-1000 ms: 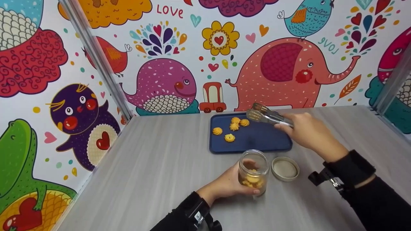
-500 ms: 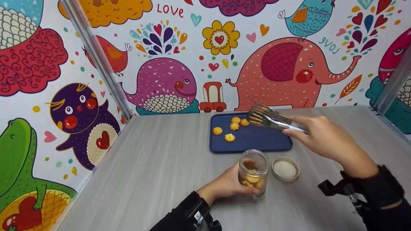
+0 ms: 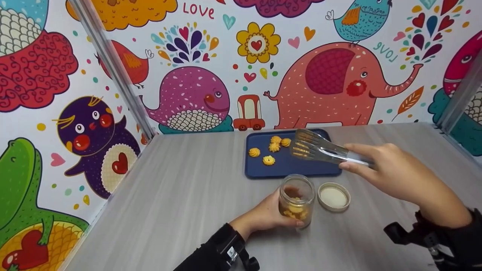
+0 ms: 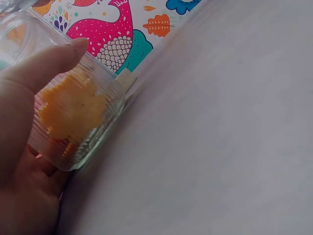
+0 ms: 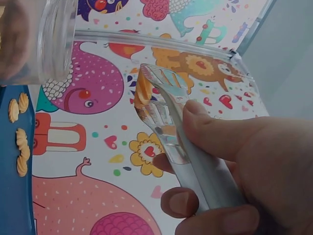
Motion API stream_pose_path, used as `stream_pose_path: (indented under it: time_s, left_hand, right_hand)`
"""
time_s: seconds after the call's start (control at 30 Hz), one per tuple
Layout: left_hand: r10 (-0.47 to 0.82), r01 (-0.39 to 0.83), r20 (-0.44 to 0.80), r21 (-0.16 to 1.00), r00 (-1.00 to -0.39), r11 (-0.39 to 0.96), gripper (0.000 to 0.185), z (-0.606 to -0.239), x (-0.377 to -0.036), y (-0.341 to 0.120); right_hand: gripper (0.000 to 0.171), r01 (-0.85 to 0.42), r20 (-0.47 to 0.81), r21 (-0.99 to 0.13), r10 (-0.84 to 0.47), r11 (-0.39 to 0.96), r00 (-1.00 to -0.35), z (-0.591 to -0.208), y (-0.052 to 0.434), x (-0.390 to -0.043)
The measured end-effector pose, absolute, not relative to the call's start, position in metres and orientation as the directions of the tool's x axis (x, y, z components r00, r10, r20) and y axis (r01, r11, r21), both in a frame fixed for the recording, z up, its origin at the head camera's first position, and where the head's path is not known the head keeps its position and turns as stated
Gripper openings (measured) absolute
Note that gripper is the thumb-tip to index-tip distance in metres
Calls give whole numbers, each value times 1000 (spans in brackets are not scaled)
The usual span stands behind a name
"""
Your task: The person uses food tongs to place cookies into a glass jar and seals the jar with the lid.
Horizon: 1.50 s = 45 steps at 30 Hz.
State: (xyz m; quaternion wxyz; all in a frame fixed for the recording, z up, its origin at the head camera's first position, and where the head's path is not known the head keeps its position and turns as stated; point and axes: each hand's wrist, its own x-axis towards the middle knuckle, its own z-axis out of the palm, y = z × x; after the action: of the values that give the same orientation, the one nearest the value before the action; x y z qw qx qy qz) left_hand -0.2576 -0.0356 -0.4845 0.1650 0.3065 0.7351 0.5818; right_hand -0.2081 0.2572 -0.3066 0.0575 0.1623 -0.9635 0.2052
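Note:
My left hand grips a ribbed glass jar standing open on the grey table, with several yellow cookies inside it. My right hand holds metal tongs above the right part of a dark blue tray. A yellow cookie is pinched between the tong tips. Several more cookies lie on the left half of the tray. The jar shows at the top left of the right wrist view.
The jar's round lid lies upside down on the table just right of the jar. Walls with bright cartoon animals close the table at the back and both sides. Bare grey tabletop stretches to the left.
My right hand has drawn the tongs back toward me and to the right, lifting them off the cookie pile with a cookie between the tips. The left hand and jar stayed put.

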Motion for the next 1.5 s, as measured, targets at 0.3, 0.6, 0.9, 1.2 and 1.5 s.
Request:
stream_pose_path:
  time_s: [0.3, 0.6, 0.9, 1.2, 1.5]
  left_hand:
    - [649, 243, 111, 963, -753, 117, 77, -486, -258, -33]
    - [639, 238, 99, 962, -763, 135, 76, -485, -257, -33]
    - [644, 250, 94, 956, -759, 155, 101, -485, -258, -35]
    - [649, 235, 87, 961, -756, 144, 111, -485, -258, -36]
    - [649, 243, 93, 959, -755, 145, 100, -484, -258, -36]
  right_hand:
    - [67, -358, 143, -272, -331, 893, -933, -303, 252, -188]
    - [64, -430, 110, -277, -416, 860, -903, -304, 256, -190]
    - [62, -482, 41, -307, -494, 821, -868, -310, 258, -197]
    - [66, -473, 5, -303, -495, 827, -869, -310, 259, -200]
    - [68, -447, -20, -298, -474, 843, -880, -310, 258, -200]
